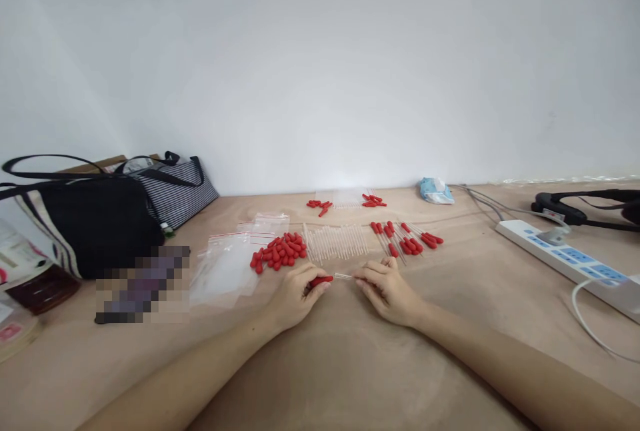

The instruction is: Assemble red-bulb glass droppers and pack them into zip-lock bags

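Observation:
My left hand [299, 291] is closed around a red rubber dropper bulb [321, 280], its open end facing right. Pinched in my right hand [385, 290] is a clear dropper tube [343, 276], its end pointing at the bulb with a small gap between. Beyond my left hand lies a heap of loose red bulbs [280, 251]. A row of clear tubes [336, 242] lies side by side just past both hands. To the right of that row, several droppers [406, 239] have red bulbs fitted on their tubes.
Clear zip bags [227, 264] lie left of the bulbs. More red bulbs [374, 200] and tubes sit near the wall. A black bag [100, 218], a striped bag [175, 190] and a pixelated object [145, 284] are left. A tissue pack [436, 190] and power strip [570, 258] are right.

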Demonstrator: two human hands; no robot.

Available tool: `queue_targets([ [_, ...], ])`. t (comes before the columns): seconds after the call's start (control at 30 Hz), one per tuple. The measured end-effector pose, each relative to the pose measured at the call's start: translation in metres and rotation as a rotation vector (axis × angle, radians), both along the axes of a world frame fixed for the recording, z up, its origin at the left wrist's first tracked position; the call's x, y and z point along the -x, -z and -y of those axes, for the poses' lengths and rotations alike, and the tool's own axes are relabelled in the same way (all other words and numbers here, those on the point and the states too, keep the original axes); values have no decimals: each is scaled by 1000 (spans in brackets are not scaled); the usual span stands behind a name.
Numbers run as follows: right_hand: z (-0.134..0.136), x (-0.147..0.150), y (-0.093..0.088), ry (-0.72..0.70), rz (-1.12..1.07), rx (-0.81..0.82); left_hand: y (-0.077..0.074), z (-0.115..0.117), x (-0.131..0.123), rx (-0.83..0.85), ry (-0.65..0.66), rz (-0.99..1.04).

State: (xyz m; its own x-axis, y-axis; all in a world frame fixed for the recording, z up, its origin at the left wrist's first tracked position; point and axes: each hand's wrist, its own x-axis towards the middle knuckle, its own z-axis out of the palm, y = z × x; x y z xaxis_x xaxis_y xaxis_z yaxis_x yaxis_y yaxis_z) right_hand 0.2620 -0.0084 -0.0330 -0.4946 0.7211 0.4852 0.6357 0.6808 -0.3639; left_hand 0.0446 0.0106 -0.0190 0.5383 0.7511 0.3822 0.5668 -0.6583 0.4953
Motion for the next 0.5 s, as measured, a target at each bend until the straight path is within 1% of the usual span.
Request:
queue_targets([
  [0.13, 0, 2, 0, -6, 30, 0, 0, 1, 0, -14, 10, 19],
  [0.27, 0, 4, 0, -21, -4, 34, 3, 1, 0, -26, 31, 70],
  [0.4, 1, 6, 1, -59, -39, 68, 5, 4, -2, -61, 29, 118],
  [0.5, 1, 5, 2, -86, -28, 61, 5, 6, -4, -71, 41, 149],
])
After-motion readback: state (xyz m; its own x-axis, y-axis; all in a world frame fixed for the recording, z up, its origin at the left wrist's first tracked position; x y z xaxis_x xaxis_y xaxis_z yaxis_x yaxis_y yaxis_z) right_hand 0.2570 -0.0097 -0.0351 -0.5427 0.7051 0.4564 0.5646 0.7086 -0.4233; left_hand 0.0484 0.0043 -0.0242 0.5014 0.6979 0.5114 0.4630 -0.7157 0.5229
